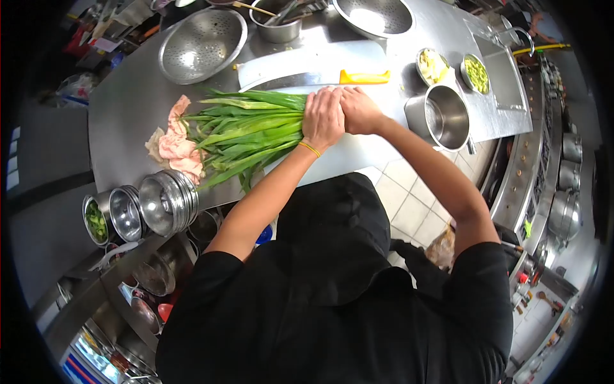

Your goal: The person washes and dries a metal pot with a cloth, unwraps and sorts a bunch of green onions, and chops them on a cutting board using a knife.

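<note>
A thick bunch of long green leaves (249,125) lies across the near cutting board (358,153), its tips pointing left. My left hand (324,115) is wrapped over the right end of the bunch. Pressed against it, my right hand (360,110) has its fingers closed at the same end; what they hold is hidden. Just beyond my hands, a knife with a yellow handle (364,77) lies on the far white board (313,57), its blade toward the left. A crumpled pink cloth (179,148) touches the leaf tips.
Two colanders (203,46) and a pot of utensils (276,29) stand at the back. To the right are an empty pot (448,116), two small bowls of cut vegetables (476,73) and a sink (505,77). Stacked metal bowls (160,203) sit at the near left.
</note>
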`<move>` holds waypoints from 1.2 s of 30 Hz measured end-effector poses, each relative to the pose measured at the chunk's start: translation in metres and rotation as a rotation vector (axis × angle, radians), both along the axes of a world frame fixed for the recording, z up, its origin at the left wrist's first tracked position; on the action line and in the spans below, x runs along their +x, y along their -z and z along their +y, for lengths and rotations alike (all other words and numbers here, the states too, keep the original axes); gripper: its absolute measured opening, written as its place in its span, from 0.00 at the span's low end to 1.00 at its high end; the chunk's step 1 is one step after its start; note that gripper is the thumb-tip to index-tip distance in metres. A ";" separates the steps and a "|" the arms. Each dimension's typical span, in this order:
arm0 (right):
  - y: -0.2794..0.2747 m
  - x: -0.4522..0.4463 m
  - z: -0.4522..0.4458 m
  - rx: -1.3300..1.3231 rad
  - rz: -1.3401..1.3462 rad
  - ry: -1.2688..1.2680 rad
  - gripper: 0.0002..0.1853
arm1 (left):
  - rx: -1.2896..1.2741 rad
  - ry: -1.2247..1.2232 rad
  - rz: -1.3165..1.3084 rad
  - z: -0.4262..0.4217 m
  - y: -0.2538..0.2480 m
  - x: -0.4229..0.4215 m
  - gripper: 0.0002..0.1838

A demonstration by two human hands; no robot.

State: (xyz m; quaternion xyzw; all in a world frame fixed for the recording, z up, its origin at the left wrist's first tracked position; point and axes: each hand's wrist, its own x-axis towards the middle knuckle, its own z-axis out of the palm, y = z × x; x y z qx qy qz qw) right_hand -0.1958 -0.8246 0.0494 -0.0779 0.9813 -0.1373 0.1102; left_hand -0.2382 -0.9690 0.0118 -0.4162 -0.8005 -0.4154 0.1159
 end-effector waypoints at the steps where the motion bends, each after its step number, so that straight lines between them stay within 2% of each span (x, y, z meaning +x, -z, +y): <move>1: -0.007 0.001 0.002 -0.092 -0.056 -0.030 0.34 | 0.026 -0.016 0.038 0.001 0.003 0.000 0.16; 2: -0.014 0.002 0.016 -0.149 -0.016 -0.122 0.41 | 0.026 -0.017 0.023 0.000 0.005 0.002 0.16; 3: -0.022 -0.003 0.034 -0.253 -0.106 -0.125 0.42 | -0.004 -0.031 0.034 0.001 0.004 0.001 0.16; 4: -0.024 -0.009 0.056 -0.547 -0.263 0.113 0.36 | -0.037 -0.043 0.043 0.001 0.003 0.002 0.15; 5: -0.041 -0.021 0.073 -0.637 -0.333 0.196 0.30 | -0.035 -0.056 0.073 0.002 0.003 0.001 0.13; 6: -0.051 -0.021 0.080 -0.445 -0.097 0.295 0.30 | -0.036 -0.061 0.068 0.003 0.003 0.000 0.13; 8: -0.027 -0.028 0.082 -0.165 0.200 0.156 0.33 | -0.047 -0.067 0.102 0.002 0.002 0.003 0.12; 10: 0.013 -0.023 0.060 0.030 0.136 0.105 0.37 | -0.052 -0.073 0.124 0.003 0.004 0.003 0.11; 11: 0.010 -0.018 0.047 0.197 0.176 0.065 0.38 | -0.063 -0.067 0.125 0.003 0.005 0.003 0.10; 12: 0.010 -0.014 0.045 0.112 0.207 0.112 0.35 | -0.075 -0.064 0.127 0.004 0.005 0.002 0.10; 14: 0.012 0.008 0.044 -0.023 0.101 0.304 0.32 | -0.089 -0.073 0.150 0.004 0.003 0.003 0.10; 18: 0.025 0.092 0.050 -0.294 0.123 0.627 0.32 | -0.095 -0.033 0.111 0.006 0.000 -0.001 0.11; 21: 0.015 0.133 0.050 -0.309 0.084 0.882 0.35 | -0.316 -0.004 0.156 0.008 -0.010 -0.001 0.12; 24: 0.021 0.135 0.032 -0.210 0.144 0.924 0.34 | -0.422 -0.006 0.253 0.014 -0.016 -0.002 0.11; 26: 0.026 0.135 0.020 -0.232 0.151 0.880 0.33 | -0.468 0.042 0.179 0.015 -0.022 -0.002 0.11; 28: 0.002 0.133 0.005 -0.034 0.422 0.728 0.29 | -0.530 0.053 0.017 0.015 -0.029 -0.001 0.10; 29: 0.000 0.126 0.002 -0.250 0.502 0.710 0.29 | -0.545 0.052 0.025 0.016 -0.029 -0.001 0.10; 31: 0.017 0.097 -0.009 -0.643 0.647 0.702 0.27 | -0.385 0.041 0.112 0.016 -0.020 0.002 0.09; 33: 0.031 0.057 -0.016 -0.964 0.569 0.901 0.28 | -0.431 0.041 0.088 0.017 -0.024 0.003 0.09; 36: 0.044 0.020 -0.035 -1.086 0.473 0.878 0.29 | -0.461 0.021 0.067 0.022 -0.030 0.001 0.10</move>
